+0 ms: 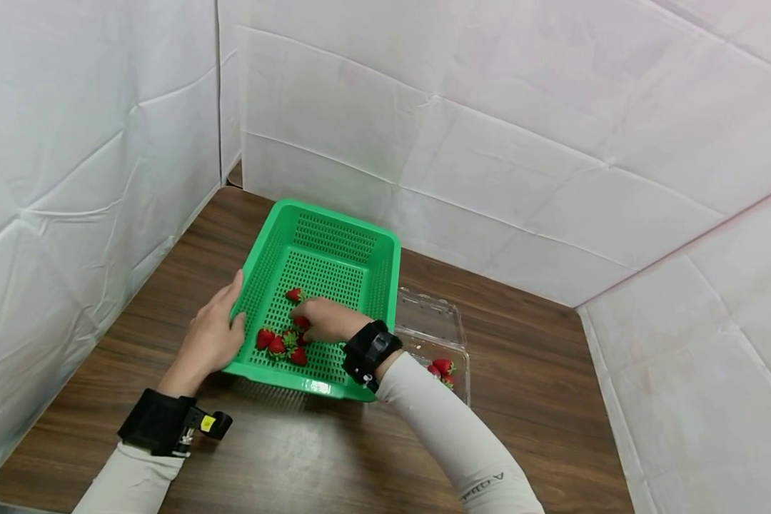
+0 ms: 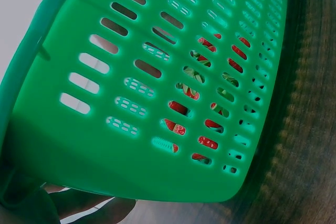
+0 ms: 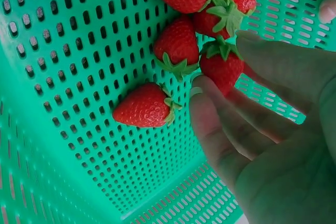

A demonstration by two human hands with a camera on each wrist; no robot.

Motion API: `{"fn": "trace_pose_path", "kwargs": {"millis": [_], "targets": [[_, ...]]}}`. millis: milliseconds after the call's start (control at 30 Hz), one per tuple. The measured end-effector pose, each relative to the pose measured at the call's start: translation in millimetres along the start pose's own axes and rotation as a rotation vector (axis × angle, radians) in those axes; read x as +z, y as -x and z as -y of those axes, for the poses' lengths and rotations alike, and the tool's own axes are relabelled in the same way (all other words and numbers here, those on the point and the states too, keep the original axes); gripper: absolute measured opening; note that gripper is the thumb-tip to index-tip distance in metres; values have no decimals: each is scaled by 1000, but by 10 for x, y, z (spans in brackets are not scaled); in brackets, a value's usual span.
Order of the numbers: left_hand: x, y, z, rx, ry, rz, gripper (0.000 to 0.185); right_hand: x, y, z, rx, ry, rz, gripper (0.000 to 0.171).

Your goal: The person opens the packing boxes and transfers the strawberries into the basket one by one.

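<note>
A green plastic basket (image 1: 318, 389) with slotted walls stands on the table. My left hand (image 1: 215, 332) holds its left rim, and some fingers (image 2: 107, 211) show below the basket edge in the left wrist view. Inside the basket, my right hand (image 3: 278, 124) pinches a red strawberry (image 3: 222, 71) between thumb and fingers, its green leaves turned up. Close by on the basket floor lie several more strawberries (image 3: 177, 45), bunched toward the near left. One strawberry (image 1: 293, 294) lies apart from the bunch, farther back.
Right of the basket, an open clear plastic clamshell box (image 1: 467, 375) holds some strawberries (image 1: 444, 367), partly hidden by my right forearm. Its lid (image 1: 430, 314) lies folded back. White sheeting (image 1: 488, 200) walls in the brown wooden table (image 1: 527, 385) at the back and sides.
</note>
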State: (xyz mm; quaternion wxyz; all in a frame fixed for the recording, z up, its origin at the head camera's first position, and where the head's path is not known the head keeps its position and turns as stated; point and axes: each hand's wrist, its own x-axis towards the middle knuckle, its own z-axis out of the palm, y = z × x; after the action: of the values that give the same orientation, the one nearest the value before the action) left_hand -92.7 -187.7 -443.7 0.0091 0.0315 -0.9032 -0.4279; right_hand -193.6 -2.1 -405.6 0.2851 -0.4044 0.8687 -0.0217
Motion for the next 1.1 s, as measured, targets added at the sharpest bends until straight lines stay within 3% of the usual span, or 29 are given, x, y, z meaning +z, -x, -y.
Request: {"fn": "trace_pose_path", "kwargs": {"millis": [167, 367, 933, 1100], "targets": [[3, -3, 7, 3, 2, -3, 72, 38, -37, 1, -30, -6, 31, 50], [2, -8, 8, -3, 3, 3, 71, 53, -35, 5, 4, 17, 52, 48], [1, -3, 13, 6, 4, -2, 71, -15, 108, 7, -45, -54, 10, 45], [-3, 2, 12, 10, -1, -2, 71, -35, 181, -14, -86, -31, -26, 43]]}}
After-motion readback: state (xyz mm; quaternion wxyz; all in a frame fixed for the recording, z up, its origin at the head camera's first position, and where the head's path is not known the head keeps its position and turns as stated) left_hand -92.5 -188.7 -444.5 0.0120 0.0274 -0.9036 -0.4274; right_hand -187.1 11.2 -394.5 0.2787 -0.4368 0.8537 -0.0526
